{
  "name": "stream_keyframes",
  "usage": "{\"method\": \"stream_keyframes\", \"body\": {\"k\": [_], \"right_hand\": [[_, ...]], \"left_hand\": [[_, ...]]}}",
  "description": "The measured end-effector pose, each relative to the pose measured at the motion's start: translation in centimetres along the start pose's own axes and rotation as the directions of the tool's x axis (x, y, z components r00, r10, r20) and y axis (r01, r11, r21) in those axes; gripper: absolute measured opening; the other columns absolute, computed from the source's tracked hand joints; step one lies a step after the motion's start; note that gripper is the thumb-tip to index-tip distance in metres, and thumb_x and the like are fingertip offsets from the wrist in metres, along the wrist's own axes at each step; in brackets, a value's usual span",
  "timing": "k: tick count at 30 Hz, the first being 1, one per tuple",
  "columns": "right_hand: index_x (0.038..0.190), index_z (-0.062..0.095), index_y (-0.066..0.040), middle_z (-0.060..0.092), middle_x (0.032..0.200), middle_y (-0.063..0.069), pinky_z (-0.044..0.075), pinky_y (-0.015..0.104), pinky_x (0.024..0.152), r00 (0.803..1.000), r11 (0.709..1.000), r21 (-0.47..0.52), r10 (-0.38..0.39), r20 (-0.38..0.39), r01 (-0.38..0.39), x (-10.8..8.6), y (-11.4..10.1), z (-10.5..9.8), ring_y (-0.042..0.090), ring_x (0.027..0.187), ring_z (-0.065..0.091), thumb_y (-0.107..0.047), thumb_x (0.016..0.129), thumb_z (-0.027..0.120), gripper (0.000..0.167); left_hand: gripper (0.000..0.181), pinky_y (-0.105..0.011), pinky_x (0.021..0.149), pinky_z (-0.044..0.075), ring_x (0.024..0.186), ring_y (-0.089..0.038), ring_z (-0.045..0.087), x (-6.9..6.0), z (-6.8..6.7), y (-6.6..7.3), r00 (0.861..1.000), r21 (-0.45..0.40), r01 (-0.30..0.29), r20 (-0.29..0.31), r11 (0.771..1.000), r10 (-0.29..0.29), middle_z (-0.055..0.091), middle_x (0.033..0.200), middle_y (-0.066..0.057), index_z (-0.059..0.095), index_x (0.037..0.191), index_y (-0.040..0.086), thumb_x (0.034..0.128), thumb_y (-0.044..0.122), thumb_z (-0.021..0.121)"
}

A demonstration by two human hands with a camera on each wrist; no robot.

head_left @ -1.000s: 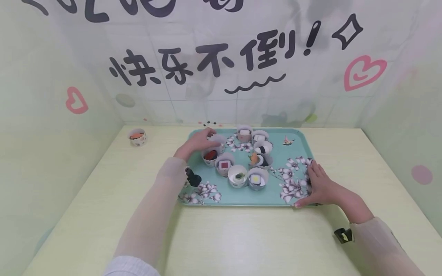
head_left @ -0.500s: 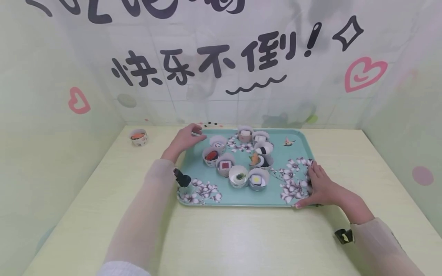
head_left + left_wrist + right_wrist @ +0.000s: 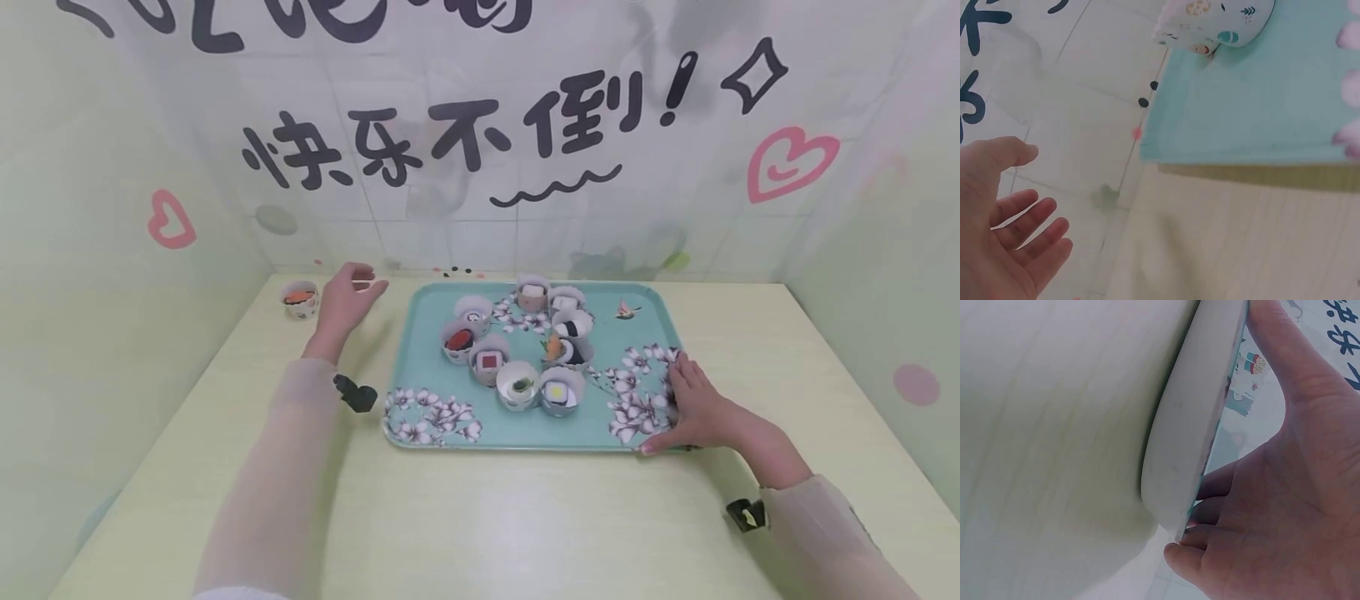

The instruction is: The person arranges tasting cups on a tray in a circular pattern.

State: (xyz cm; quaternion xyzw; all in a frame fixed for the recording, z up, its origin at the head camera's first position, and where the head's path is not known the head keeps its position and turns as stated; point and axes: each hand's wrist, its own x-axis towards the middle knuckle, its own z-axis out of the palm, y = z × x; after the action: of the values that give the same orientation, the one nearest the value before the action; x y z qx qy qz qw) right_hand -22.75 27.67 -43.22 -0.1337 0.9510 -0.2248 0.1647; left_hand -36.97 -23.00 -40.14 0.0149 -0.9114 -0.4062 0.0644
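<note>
In the head view my left hand (image 3: pixel 347 304) hangs above the table beside a paper cup with orange-topped toy sushi (image 3: pixel 300 297). Its fingers are relaxed and hold nothing, as the left wrist view also shows. My right hand (image 3: pixel 708 412) rests on the near right corner of a teal floral tray (image 3: pixel 525 433), thumb at the front edge and fingers along the right rim. On the tray, several paper cups of toy sushi stand in a curved chain, among them a cup with a red topping (image 3: pixel 459 340), one with a yellow-centred piece (image 3: pixel 558 392) and a white cup (image 3: pixel 517 385).
A pale wooden table (image 3: pixel 465 517) lies under the tray. Behind it rises a wall sheet (image 3: pixel 450 242) with large black lettering, and printed side walls stand left and right. The sushi cup at the far left stands near the table's back corner.
My left hand has let go of a cup on the tray's left side and moved left, off the tray toward the lone cup. My right hand stays on the tray corner.
</note>
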Motion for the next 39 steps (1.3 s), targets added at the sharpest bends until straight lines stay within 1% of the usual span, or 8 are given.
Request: {"method": "stream_keyframes", "body": {"k": [6, 9, 12, 15, 19, 24, 31, 39], "right_hand": [[0.147, 0.001, 0.024, -0.014, 0.153, 0.047, 0.009, 0.073, 0.115, 1.000, 1.000, -0.001, 0.003, 0.004, -0.003, 0.0, 0.0, 0.0, 0.061, 0.144, -0.010, -0.050, 0.064, 0.090, 0.142], [0.147, 0.001, 0.024, -0.013, 0.153, 0.047, 0.009, 0.074, 0.115, 1.000, 1.000, 0.001, 0.006, 0.004, -0.006, 0.0, -0.1, 0.0, 0.062, 0.143, -0.010, -0.050, 0.064, 0.090, 0.142], [0.147, 0.001, 0.024, -0.013, 0.153, 0.047, 0.010, 0.074, 0.115, 1.000, 1.000, 0.002, 0.009, 0.007, -0.009, 0.0, -0.1, 0.0, 0.062, 0.143, -0.010, -0.050, 0.064, 0.090, 0.142], [0.147, 0.001, 0.024, -0.013, 0.153, 0.047, 0.010, 0.074, 0.115, 1.000, 1.000, -0.002, 0.011, 0.006, -0.011, 0.0, -0.1, -0.1, 0.062, 0.144, -0.010, -0.050, 0.064, 0.090, 0.143], [0.147, 0.001, 0.024, -0.014, 0.153, 0.046, 0.009, 0.073, 0.115, 1.000, 1.000, -0.001, 0.011, 0.007, -0.011, 0.1, 0.0, -0.1, 0.061, 0.144, -0.011, -0.049, 0.064, 0.090, 0.142], [0.148, 0.001, 0.023, -0.014, 0.154, 0.046, 0.009, 0.073, 0.115, 1.000, 1.000, 0.003, 0.010, 0.011, -0.010, 0.1, -0.1, -0.1, 0.061, 0.144, -0.011, -0.050, 0.064, 0.090, 0.142], [0.147, 0.001, 0.024, -0.013, 0.153, 0.047, 0.009, 0.073, 0.115, 1.000, 1.000, -0.007, 0.013, 0.002, -0.013, 0.0, 0.0, -0.2, 0.062, 0.143, -0.009, -0.049, 0.064, 0.090, 0.142], [0.147, 0.002, 0.024, -0.011, 0.154, 0.047, 0.011, 0.073, 0.115, 1.000, 1.000, -0.010, 0.005, -0.005, -0.006, 0.1, 0.0, -0.1, 0.062, 0.144, -0.007, -0.048, 0.064, 0.090, 0.141]], "left_hand": [[0.056, -0.057, 0.111, 0.042, 0.137, -0.043, 0.045, -0.7, -2.0, -1.8, 0.999, 0.030, 0.011, -0.039, 1.000, -0.009, 0.048, 0.146, -0.024, 0.043, 0.143, -0.002, 0.0998, 0.032, 0.058], [0.059, -0.057, 0.112, 0.041, 0.137, -0.043, 0.044, -1.0, -3.0, -2.7, 0.995, 0.053, 0.042, -0.092, 0.998, -0.037, 0.046, 0.148, -0.025, 0.041, 0.144, -0.002, 0.0990, 0.031, 0.059], [0.063, -0.055, 0.109, 0.043, 0.134, -0.042, 0.047, -0.8, -3.8, -3.6, 0.986, 0.070, 0.084, -0.147, 0.994, -0.073, 0.041, 0.149, -0.025, 0.038, 0.147, -0.001, 0.0982, 0.032, 0.059], [0.066, -0.054, 0.106, 0.045, 0.129, -0.041, 0.052, -0.5, -4.5, -4.4, 0.974, 0.055, 0.123, -0.197, 0.991, -0.110, 0.036, 0.152, -0.024, 0.035, 0.150, 0.002, 0.0969, 0.033, 0.060], [0.069, -0.052, 0.110, 0.042, 0.128, -0.038, 0.050, -0.3, -5.0, -5.4, 0.957, 0.014, 0.164, -0.244, 0.986, -0.156, 0.031, 0.156, -0.020, 0.032, 0.153, 0.006, 0.0952, 0.030, 0.062], [0.076, -0.047, 0.114, 0.040, 0.129, -0.035, 0.051, 0.0, -5.3, -6.5, 0.946, -0.044, 0.215, -0.238, 0.976, -0.219, 0.024, 0.162, -0.015, 0.026, 0.156, 0.009, 0.0937, 0.029, 0.064], [0.085, -0.049, 0.122, 0.030, 0.148, -0.035, 0.027, 0.8, -5.4, -7.9, 0.942, -0.095, 0.257, -0.199, 0.962, -0.271, 0.016, 0.166, -0.017, 0.016, 0.159, 0.007, 0.0935, 0.033, 0.063], [0.088, -0.048, 0.122, 0.031, 0.149, -0.037, 0.028, 1.3, -5.6, -9.7, 0.929, -0.136, 0.317, -0.155, 0.939, -0.336, 0.021, 0.164, -0.020, 0.014, 0.158, 0.003, 0.0937, 0.037, 0.065]]}}
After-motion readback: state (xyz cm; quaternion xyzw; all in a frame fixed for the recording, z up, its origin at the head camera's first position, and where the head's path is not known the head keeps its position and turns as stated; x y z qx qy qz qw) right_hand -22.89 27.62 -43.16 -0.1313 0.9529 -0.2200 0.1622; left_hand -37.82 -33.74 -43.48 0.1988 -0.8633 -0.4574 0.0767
